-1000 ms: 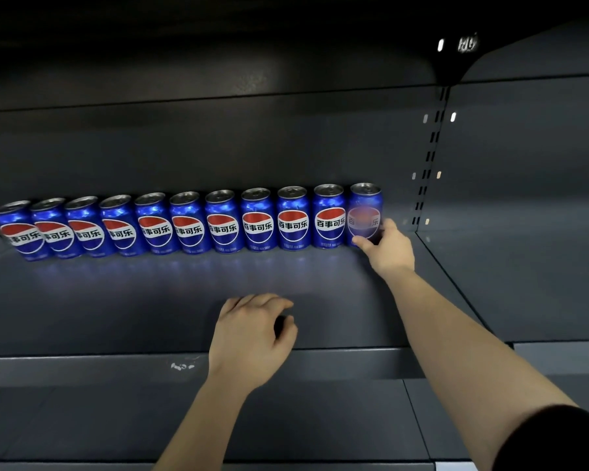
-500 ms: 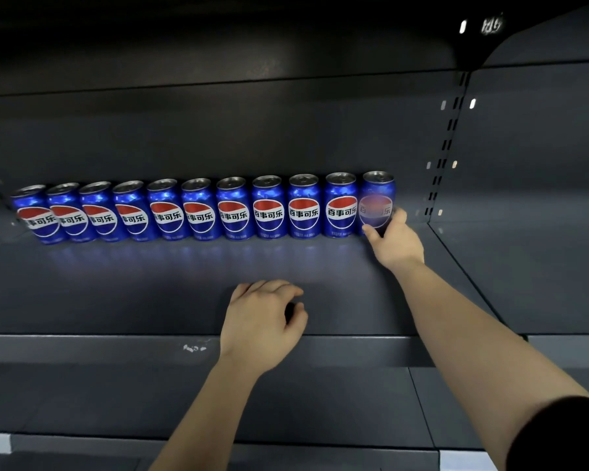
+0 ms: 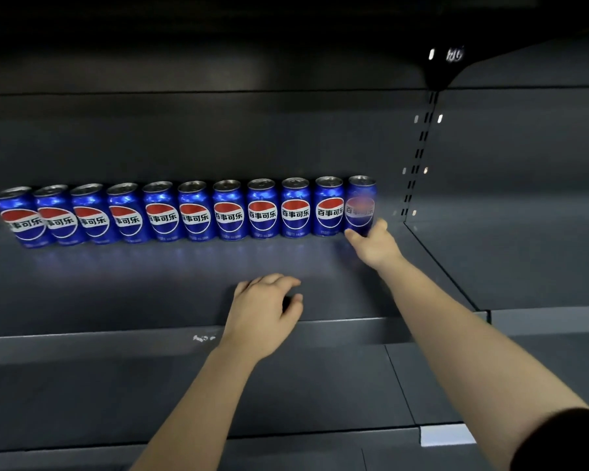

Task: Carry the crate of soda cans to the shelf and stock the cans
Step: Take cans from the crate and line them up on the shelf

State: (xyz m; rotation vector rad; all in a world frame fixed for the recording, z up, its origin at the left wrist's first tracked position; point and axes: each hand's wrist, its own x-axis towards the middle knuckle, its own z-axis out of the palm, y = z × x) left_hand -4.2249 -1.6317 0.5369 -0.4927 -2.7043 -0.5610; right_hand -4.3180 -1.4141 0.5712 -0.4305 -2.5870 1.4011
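Blue aluminium soda cans are lining the dark grey metal shelf mid-frame; right hand is gripping the rightmost can, left hand is resting loosely curled, holding nothing.

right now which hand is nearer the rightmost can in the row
Right. The right hand is at the base of the rightmost can, fingers touching it. The left hand rests on the shelf near its front edge, well in front and to the left.

right hand grips rightmost blue aluminium soda can | left hand rests curled on dark grey metal shelf | eleven cans in row
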